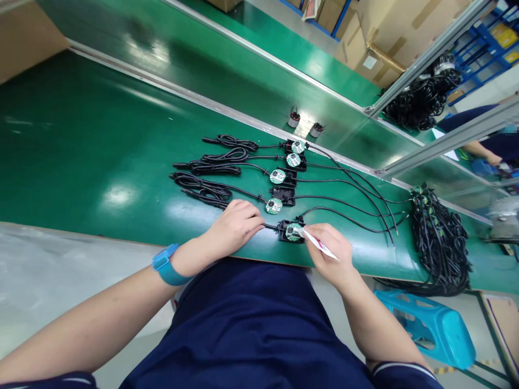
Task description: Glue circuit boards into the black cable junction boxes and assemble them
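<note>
My left hand (239,227) is closed on a black cable (271,226) that runs into a small black plastic box (283,236) at the table's front edge. On that box lies a round green circuit board (293,232). A flat white tube with pinkish-red print (322,246) sits in my closed right hand (334,254), its narrow end at the board's right side. Farther back, several similar boxes form a column, among them an open black box (284,195). Near it a round board (274,206) rests on the table, joined to a coiled black cable (203,186).
Two small metal cylinders with wires (294,117) stand behind the rail. A large bundle of black cables (440,243) hangs over the front edge at right, above a blue stool (433,327). Another person's hand (493,159) shows beyond the frame. Cardboard boxes (405,32) stand behind.
</note>
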A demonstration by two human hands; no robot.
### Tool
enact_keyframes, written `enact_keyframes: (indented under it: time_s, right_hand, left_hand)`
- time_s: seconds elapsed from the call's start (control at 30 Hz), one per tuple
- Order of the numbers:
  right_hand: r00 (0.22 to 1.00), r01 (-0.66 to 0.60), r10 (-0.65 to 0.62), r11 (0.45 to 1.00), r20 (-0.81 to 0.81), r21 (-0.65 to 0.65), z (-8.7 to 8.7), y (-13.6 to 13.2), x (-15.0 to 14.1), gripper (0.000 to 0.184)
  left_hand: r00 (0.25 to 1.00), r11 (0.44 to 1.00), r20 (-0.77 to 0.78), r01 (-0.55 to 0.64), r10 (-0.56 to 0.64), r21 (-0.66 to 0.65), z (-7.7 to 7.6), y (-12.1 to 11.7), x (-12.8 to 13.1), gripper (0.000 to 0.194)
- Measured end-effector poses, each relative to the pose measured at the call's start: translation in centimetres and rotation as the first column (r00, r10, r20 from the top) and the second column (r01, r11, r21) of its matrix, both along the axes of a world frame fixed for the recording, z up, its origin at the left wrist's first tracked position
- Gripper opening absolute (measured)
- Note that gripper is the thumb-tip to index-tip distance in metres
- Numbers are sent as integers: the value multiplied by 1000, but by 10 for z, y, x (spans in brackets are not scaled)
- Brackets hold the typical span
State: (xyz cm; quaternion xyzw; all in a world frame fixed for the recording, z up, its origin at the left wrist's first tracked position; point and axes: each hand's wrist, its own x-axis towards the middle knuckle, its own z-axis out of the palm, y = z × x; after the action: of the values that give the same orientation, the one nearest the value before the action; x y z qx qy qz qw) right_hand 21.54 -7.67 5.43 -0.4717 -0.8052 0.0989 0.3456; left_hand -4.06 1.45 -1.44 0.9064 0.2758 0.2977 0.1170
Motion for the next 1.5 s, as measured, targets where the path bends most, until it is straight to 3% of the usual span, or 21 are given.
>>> enact_keyframes:
  time_s: [0.37, 0.67, 0.83, 1.2, 1.5]
  right_hand:
    - [993, 117, -117, 990, -10, 75, 8, -11, 0, 26]
    - [998, 60, -59, 996, -22, 72, 1, -11, -8, 28]
    - [1000, -14, 15, 1000, -17, 25, -5, -10, -7, 38]
    - [999, 43, -43, 998, 11, 44, -3, -18, 6, 39]
    - [998, 53, -50, 996, -36, 73, -1, -18, -5, 34]
  left_hand:
    - [1000, 1000, -11, -5, 5, -20, -4, 1, 0, 19]
    - [1000, 1000, 10, -1, 1, -21, -4, 1, -1, 19]
    - [1000, 1000, -1, 0, 0, -27, -3, 1, -1, 19]
    - [999, 999, 34, 2, -1, -42, -3, 2, 0, 18]
    - [1000, 999, 27, 1, 0, -47, -1, 1, 0, 18]
